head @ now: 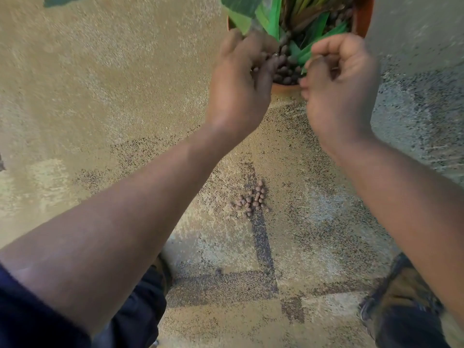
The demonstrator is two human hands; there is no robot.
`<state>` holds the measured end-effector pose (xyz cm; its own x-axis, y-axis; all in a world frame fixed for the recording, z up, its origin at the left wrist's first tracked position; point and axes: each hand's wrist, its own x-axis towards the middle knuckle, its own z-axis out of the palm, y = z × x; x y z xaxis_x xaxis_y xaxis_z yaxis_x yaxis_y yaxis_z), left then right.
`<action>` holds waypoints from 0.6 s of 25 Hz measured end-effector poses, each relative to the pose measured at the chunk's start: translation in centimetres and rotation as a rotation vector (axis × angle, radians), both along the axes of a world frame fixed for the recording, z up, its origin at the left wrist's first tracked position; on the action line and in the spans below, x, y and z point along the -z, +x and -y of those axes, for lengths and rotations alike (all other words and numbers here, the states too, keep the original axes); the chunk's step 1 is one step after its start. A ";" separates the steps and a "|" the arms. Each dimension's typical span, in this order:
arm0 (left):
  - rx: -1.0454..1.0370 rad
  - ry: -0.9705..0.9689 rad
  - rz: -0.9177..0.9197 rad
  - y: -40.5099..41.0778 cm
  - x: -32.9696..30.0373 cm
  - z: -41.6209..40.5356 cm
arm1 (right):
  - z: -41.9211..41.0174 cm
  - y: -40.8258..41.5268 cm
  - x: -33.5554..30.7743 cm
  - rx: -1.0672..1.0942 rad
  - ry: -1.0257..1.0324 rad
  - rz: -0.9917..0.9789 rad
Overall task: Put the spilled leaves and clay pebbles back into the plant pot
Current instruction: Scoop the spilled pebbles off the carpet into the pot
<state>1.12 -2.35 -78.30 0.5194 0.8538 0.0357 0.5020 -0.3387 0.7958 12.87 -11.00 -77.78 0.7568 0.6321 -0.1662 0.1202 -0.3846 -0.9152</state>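
Both bare forearms reach forward over the round terracotta plant pot (364, 16). The left hand (238, 79) has curled fingers over the pot's brown clay pebbles (286, 71) (what it holds is blurred); the right hand (339, 79) is loosely curled, contents hidden. A small heap of spilled pebbles (252, 200) lies on the speckled floor (100, 96).

1. One plant pot (364, 16), terracotta, lying under the fingertips of both hands.
2. Two hands: the left hand (241, 81) and the right hand (341, 84), fingers over the pot's near rim.
3. One cluster of spilled clay pebbles (253, 200) on the carpet, well behind the fingers toward the wrists; roughly two dozen, too small to count exactly.
4. Two shoes (401, 285).
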 end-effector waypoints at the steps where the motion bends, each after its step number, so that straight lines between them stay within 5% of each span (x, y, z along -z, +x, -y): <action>1: -0.002 0.009 0.016 -1.0 0.2 1.0 | 0.9 -0.7 0.0 -0.050 0.030 0.032; 4: 0.038 -0.065 -0.163 -4.4 2.0 3.8 | 4.0 -3.0 1.1 -0.236 -0.054 0.026; 7: 0.214 -0.319 -0.555 -8.1 4.7 6.8 | 7.4 -4.8 4.1 -0.528 -0.423 -0.011; 10: 0.386 -0.406 -0.761 -11.7 6.6 10.0 | 9.7 -6.3 6.5 -0.826 -0.767 -0.063; 15: 0.507 -0.421 -0.906 -13.8 7.6 13.0 | 10.4 -7.9 8.4 -0.987 -0.796 0.057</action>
<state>-12.66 -15.37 -85.87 0.4982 0.3909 -0.7740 0.8346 -0.4583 0.3058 4.93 -21.44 -86.20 0.0408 0.6702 -0.7410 0.7000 -0.5484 -0.4575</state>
